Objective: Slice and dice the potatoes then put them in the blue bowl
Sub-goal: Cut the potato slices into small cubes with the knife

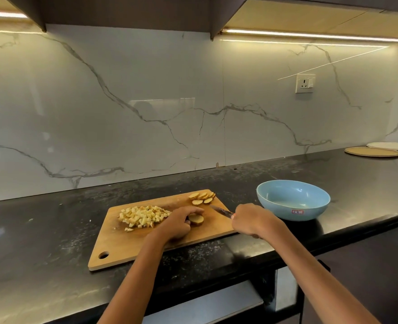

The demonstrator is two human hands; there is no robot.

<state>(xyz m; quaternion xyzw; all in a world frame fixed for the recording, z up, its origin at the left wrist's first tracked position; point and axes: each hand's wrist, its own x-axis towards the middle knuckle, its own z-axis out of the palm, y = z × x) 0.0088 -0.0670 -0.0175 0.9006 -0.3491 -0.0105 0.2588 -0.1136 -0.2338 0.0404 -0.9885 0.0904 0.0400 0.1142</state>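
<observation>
Mid-dicing: left hand (178, 222) pinching potato slices (196, 219); right hand (251, 219) gripping knife (220, 210); crosscuts next, blue bowl (293, 199) apparently unfilled.

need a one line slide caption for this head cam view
Left hand steadies potato slices on the cutting board, right hand holds the knife; diced potato piled, blue bowl empty.

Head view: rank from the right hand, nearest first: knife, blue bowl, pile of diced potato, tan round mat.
From the right hand:
1. Knife: gripped in that hand, blade pointing left over the cutting board.
2. Blue bowl: just right of the hand, on the counter.
3. Pile of diced potato: left side of the board, beyond the left hand.
4. Tan round mat: far right, by the wall.
</observation>
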